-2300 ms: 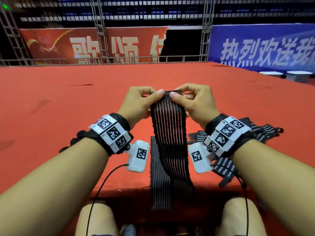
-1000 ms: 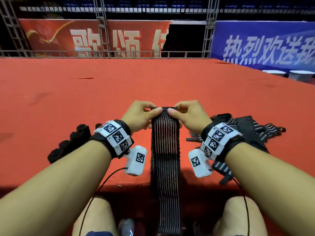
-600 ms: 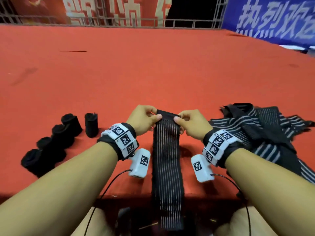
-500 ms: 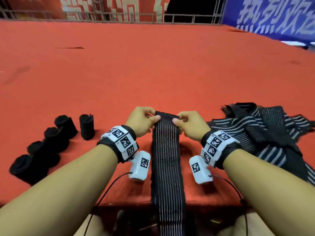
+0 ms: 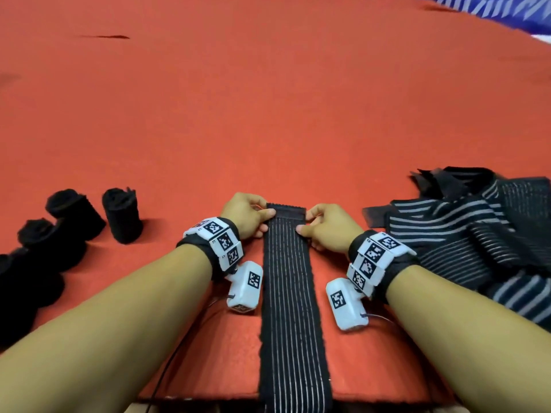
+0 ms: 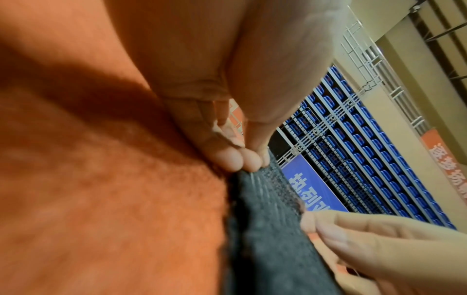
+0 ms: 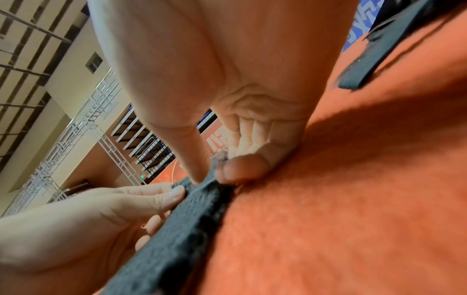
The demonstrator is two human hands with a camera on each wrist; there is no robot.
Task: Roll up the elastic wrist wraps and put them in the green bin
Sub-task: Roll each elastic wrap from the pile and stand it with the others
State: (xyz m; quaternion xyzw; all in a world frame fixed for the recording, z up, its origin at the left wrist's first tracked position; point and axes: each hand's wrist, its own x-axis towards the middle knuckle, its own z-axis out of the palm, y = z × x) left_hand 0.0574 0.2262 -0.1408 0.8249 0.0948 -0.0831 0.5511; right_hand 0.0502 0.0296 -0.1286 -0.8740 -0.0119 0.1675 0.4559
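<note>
Left hand [image 5: 249, 214] and right hand [image 5: 326, 231] each pinch the far end of the striped wrap [image 5: 290, 281] (frame centre); no legible label on it.

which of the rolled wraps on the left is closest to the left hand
The rightmost roll, standing upright by itself. The other rolls sit farther left in a row trailing toward the near edge, farther from the left hand.

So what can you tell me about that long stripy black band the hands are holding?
The wrap is a long, flat black strip of stretchy-looking knit with thin pale stripes along its length. It lies unrolled on the red carpet, its near end hanging over the edge. Its far end is a plain black band. The left hand and right hand each pinch a far corner there, thumbs on top.
</note>
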